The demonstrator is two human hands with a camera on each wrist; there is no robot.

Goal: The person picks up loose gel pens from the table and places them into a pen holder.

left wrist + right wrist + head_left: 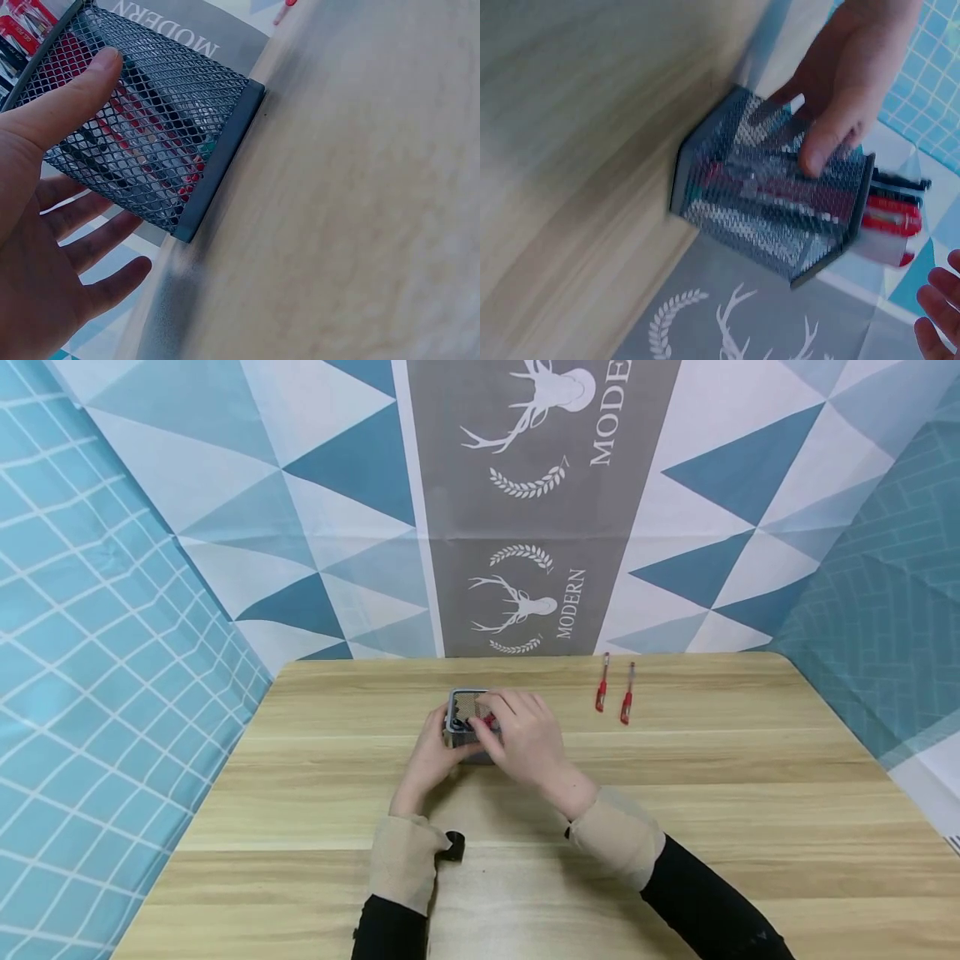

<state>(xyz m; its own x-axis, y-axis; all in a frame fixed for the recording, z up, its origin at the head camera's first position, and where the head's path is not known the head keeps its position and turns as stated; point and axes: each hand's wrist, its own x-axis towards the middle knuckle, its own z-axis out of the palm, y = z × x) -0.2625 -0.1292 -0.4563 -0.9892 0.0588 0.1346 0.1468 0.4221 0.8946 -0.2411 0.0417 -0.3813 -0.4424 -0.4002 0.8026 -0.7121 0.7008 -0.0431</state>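
A dark wire-mesh pen holder (463, 738) stands on the table with several pens in it. In the left wrist view its mesh side (176, 97) shows pens with red and dark parts through the wire. My left hand (430, 762) holds the holder from the left, thumb across the mesh and fingers on the other side, some of them spread. Over the top is my right hand (531, 737). In the right wrist view its fingertips (939, 296) are apart from the red pen (891, 217) sticking out of the holder, with nothing visibly held.
Two red pens, a left one (602, 687) and a right one (627, 700), lie side by side near the back edge of the wooden table (300, 777). A patterned cloth (517, 518) hangs behind the table.
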